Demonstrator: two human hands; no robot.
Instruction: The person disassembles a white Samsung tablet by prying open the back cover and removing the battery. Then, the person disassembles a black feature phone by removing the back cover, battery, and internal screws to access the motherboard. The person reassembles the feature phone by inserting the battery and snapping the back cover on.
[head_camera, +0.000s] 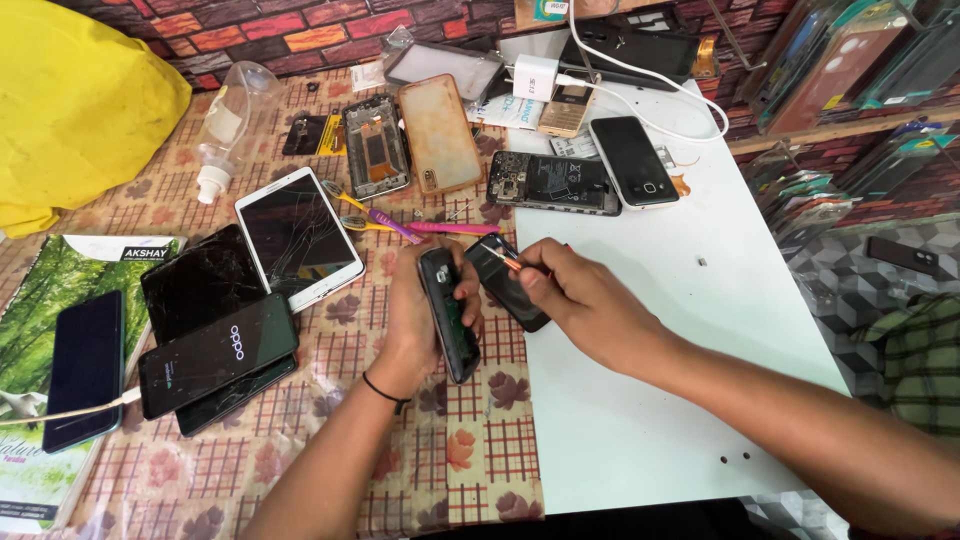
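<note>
We held the black phone (448, 312) edge-up in our left hand (420, 315), fingers wrapped round its body, over the checked cloth (470, 440) right at the white mat's (640, 420) edge. Its back panel (508, 282) was hinged open to the right, and our right hand (585, 300) pinched a small orange-tipped tool (508, 262) against the panel's top. Risk as we judged it: too much force w/ the tool could crack the panel or tear whatever joins the halves; a slip could drop the phone. Nearby lay pink tweezers (450, 228), a cracked white tablet (298, 238), a lit phone (218, 355) on a cable, etc.
</note>
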